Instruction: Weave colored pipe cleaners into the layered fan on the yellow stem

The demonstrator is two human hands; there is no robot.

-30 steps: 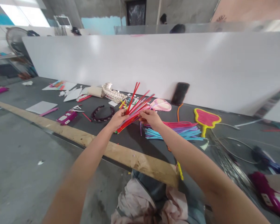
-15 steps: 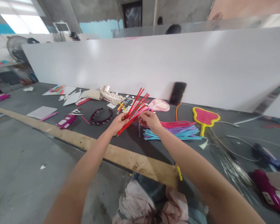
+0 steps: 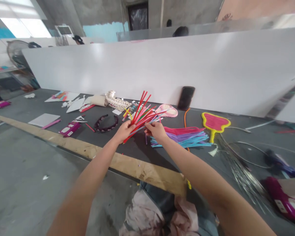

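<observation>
A fanned bundle of mostly red pipe cleaners [image 3: 144, 113], with some pink, green and pale blue ones, is held above the dark table. My left hand [image 3: 124, 131] is closed around its lower left part. Thumb and fingers of my right hand [image 3: 157, 131] pinch pipe cleaners on the bundle's right side; how many is unclear. Just right of that hand lie red, purple and blue pipe cleaners [image 3: 186, 137] in rows. Behind the bundle rests a pink and cream padded piece [image 3: 167, 110]. A yellow and orange pipe cleaner shape [image 3: 129, 113] lies close to its left side.
A phone [image 3: 186, 97] leans on the white partition [image 3: 147, 68]. Rightward are a pink and yellow fan shape [image 3: 215, 123], wires and a purple packet [image 3: 284, 201]. Leftward are a dark headband [image 3: 106, 124], a beaded white piece [image 3: 118, 101] and paper [image 3: 44, 119]. Brown tape marks the table edge [image 3: 142, 170].
My right hand has shifted slightly left and down along the bundle. The red tips spread wider and lean more to the left, and pale blue stems now show among them.
</observation>
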